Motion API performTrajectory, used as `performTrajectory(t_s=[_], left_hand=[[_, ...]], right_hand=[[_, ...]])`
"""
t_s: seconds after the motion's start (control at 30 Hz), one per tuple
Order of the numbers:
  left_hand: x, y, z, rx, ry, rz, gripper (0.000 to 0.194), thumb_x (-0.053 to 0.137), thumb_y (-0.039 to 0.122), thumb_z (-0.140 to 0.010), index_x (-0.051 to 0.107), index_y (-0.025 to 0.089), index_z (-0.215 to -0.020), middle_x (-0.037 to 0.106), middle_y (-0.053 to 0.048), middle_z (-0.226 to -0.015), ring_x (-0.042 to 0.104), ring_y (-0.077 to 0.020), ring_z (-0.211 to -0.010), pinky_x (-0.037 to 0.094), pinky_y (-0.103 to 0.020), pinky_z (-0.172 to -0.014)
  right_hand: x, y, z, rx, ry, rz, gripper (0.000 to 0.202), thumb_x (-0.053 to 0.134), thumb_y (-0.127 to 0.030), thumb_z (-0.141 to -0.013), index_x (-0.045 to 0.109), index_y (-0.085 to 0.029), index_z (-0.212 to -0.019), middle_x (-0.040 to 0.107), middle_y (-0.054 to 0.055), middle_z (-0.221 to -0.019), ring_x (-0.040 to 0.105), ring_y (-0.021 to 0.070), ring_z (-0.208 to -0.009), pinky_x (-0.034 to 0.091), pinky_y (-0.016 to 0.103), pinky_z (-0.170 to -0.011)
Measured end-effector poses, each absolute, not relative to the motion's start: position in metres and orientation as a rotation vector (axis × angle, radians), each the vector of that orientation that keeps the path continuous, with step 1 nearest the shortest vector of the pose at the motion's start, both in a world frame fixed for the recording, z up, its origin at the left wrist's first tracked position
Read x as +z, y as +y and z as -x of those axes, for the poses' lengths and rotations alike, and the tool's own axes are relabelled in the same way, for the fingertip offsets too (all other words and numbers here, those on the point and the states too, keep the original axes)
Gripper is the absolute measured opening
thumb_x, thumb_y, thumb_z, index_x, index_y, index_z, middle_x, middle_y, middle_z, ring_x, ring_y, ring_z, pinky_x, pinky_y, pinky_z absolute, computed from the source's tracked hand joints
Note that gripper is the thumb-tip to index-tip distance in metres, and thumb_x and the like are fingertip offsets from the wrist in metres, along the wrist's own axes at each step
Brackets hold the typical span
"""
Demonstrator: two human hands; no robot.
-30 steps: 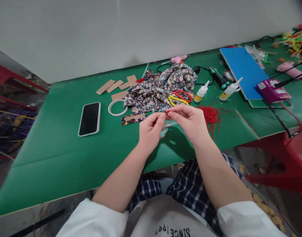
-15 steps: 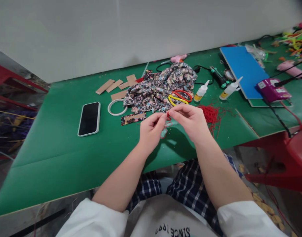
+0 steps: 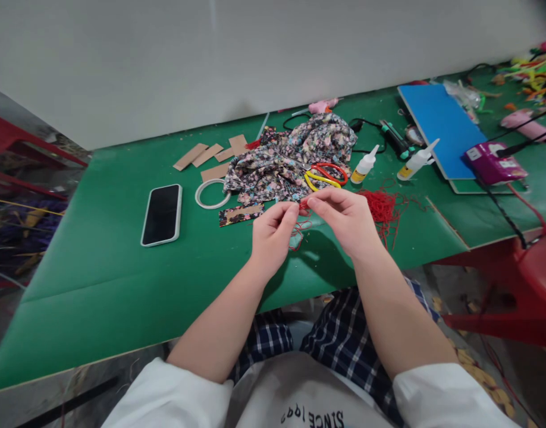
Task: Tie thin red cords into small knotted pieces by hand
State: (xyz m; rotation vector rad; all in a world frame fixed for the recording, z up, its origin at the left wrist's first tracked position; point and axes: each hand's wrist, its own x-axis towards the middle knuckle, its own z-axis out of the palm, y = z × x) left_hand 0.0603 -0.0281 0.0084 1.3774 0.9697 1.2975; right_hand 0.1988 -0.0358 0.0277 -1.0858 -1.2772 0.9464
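Between my two hands is a strand of red thread, pinched at both ends by fingertips. My left hand has thumb and forefinger closed on one side of it. From the right, my right hand pinches the other side. Loose red loops hang below the fingers over the green table. Just beyond lie red-and-yellow-handled scissors on a bunched floral cloth. To the right of my right hand sits a heap of cut red thread. The exact shape of the held part is too small to tell.
A phone, a roll of white tape and cardboard strips lie left. A cloth-edged strip is near my left hand. Two glue bottles, a blue board and a purple corded box stand right.
My fingertips have drawn slightly apart, so more red thread shows between them. The hanging loops have shifted a little. Everything else stays in place.
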Motion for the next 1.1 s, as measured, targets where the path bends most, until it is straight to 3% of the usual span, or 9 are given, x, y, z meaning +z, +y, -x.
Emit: performTrajectory(t_s=[0.2, 0.63, 0.83, 1.0, 1.1], left_hand=[[0.0085, -0.0283, -0.0602, 1.298, 0.94, -1.37, 0.026, 0.057, 0.043, -0.083, 0.064, 0.021, -0.072, 0.047, 0.004, -0.046, 0.061, -0.0139, -0.07, 0.048, -0.026, -0.069], [0.0082, -0.028, -0.0602, 1.284, 0.941, -1.383, 0.029, 0.056, 0.045, -0.083, 0.064, 0.02, -0.07, 0.033, 0.006, -0.041, 0.059, -0.0139, -0.065, 0.048, -0.025, -0.066], [0.0082, -0.0282, -0.0608, 1.3, 0.906, -1.383, 0.027, 0.057, 0.042, -0.083, 0.064, 0.019, -0.07, 0.038, 0.006, -0.042, 0.058, -0.0119, -0.063, 0.046, -0.022, -0.064], [0.0078, -0.0284, -0.0616, 1.293, 0.887, -1.394, 0.026, 0.058, 0.04, -0.083, 0.066, 0.019, -0.073, 0.059, 0.002, -0.06, 0.056, -0.009, -0.062, 0.045, -0.021, -0.06], [0.0077, -0.0284, -0.0618, 1.28, 0.899, -1.396, 0.027, 0.058, 0.042, -0.083, 0.067, 0.018, -0.076, 0.063, 0.0, -0.066, 0.056, -0.0092, -0.062, 0.045, -0.021, -0.058]], right_hand=[[0.0281, -0.0371, -0.1982, 1.018, -1.305, 1.0, 0.007, 0.067, -0.026, -0.077, 0.07, -0.022, -0.081, 0.072, -0.003, -0.077, 0.068, 0.0122, -0.074, 0.057, 0.03, -0.076], [0.0268, -0.0364, -0.1973, 1.034, -1.293, 0.995, 0.004, 0.066, -0.023, -0.076, 0.067, -0.02, -0.079, 0.069, -0.003, -0.074, 0.065, 0.0111, -0.071, 0.055, 0.029, -0.073], [0.0253, -0.0359, -0.1958, 1.031, -1.292, 0.97, 0.003, 0.063, -0.018, -0.076, 0.064, -0.021, -0.077, 0.065, -0.004, -0.072, 0.062, 0.0098, -0.069, 0.051, 0.027, -0.069], [0.0237, -0.0356, -0.1935, 1.019, -1.261, 0.956, 0.008, 0.059, -0.013, -0.075, 0.062, -0.021, -0.076, 0.062, -0.004, -0.072, 0.059, 0.0083, -0.067, 0.049, 0.025, -0.066], [0.0232, -0.0359, -0.1921, 1.019, -1.243, 0.95, 0.01, 0.058, -0.012, -0.075, 0.061, -0.021, -0.075, 0.06, -0.005, -0.07, 0.057, 0.0074, -0.065, 0.048, 0.024, -0.064]])
